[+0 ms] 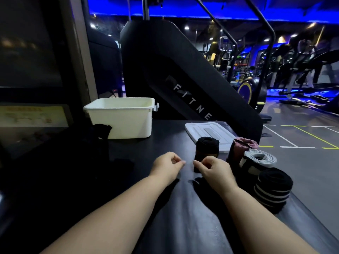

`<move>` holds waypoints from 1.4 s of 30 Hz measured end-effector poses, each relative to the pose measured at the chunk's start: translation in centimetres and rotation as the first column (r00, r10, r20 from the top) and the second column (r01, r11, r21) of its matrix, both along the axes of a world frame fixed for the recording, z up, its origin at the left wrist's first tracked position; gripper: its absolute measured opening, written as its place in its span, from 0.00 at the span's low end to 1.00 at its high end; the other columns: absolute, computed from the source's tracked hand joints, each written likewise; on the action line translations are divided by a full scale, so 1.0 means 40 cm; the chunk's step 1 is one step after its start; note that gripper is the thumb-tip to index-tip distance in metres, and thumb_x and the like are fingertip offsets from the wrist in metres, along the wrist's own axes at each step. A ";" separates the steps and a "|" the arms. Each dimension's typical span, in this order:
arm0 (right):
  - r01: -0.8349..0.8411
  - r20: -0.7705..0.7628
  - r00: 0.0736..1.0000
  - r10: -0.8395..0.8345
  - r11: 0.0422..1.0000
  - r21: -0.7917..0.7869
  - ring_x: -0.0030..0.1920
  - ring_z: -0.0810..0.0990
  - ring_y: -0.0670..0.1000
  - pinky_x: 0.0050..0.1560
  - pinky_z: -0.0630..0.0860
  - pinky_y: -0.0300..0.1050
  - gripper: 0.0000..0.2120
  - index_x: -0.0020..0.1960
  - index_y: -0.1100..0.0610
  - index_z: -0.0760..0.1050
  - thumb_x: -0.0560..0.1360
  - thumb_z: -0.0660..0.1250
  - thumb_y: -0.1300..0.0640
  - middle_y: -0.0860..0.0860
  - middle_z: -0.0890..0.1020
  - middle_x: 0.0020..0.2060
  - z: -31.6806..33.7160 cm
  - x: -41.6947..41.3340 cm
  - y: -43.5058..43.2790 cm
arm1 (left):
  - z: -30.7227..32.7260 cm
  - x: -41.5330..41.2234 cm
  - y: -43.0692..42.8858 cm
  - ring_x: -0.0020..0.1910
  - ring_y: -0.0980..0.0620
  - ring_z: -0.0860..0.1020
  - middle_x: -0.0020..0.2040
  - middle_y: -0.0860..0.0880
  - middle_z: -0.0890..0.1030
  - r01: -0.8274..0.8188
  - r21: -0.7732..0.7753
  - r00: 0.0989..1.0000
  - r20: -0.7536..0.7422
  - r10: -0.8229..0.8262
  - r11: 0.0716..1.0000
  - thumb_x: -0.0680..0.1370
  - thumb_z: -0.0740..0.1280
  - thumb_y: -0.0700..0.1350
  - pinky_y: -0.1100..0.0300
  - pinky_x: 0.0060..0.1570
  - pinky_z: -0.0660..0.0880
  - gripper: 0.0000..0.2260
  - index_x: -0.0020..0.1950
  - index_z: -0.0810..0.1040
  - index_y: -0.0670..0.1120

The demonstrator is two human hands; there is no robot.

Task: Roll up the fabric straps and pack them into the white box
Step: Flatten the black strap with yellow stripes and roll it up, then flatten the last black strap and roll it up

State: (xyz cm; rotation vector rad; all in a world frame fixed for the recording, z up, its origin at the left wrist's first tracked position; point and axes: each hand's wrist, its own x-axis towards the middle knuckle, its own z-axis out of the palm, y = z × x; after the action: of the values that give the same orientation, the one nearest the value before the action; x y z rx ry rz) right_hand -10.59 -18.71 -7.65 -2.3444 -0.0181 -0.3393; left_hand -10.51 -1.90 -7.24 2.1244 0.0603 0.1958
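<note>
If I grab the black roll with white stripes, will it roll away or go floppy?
The striped roll stands on its flat end, so it probably won't roll unless tipped. It's wound fabric, so likely soft, squashy and light. It might unwind if gripped loosely.

Matte black tabletop (165, 136), tall black slanted gym machine lettered "FITNE" in white (183, 79), yellow-rimmed exercise bike (251, 90), blurred treadmills (302, 70), grey floor with white and yellow lines (300, 136), blue ceiling strip lights (183, 10), yellow poster (33, 116)
</note>
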 end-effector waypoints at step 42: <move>-0.462 -0.165 0.886 0.433 0.854 -0.241 0.59 0.74 0.54 0.54 0.72 0.43 0.16 0.62 0.51 0.74 0.76 0.68 0.47 0.53 0.74 0.59 0.039 0.018 0.534 | -0.003 -0.119 0.463 0.59 0.46 0.76 0.53 0.51 0.76 -0.364 -0.110 0.931 -0.019 0.364 0.925 0.81 0.60 0.54 0.53 0.59 0.72 0.22 0.74 0.67 0.49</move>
State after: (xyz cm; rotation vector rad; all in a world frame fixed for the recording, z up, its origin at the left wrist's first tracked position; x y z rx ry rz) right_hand -9.87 2.65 -6.11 -2.5328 -0.5905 0.0251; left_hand -15.29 16.64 -7.37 1.9851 0.4584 0.4047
